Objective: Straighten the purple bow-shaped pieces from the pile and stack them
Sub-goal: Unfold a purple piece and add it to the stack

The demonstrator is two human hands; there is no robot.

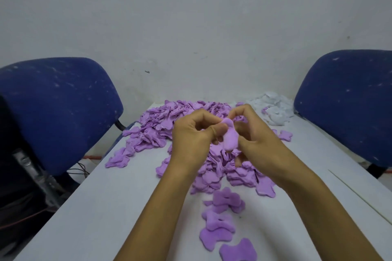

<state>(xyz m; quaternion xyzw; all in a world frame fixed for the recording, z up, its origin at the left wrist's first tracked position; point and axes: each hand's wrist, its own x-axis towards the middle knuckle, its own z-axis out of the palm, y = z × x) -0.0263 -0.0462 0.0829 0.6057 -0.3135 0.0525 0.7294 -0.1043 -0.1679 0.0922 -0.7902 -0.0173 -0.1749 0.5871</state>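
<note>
Both hands, left (192, 133) and right (253, 133), raised together (fingers curled, pinching).

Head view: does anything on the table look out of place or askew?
Yes. The finished pieces near the person are not one neat stack; they lie fanned and overlapping in a loose line. Stray purple pieces lie by the white pile. Both hands, left and right, hold one piece.

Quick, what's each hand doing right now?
Left hand: pinches the purple bow piece.
Right hand: pinches the same piece from the other side.
</note>
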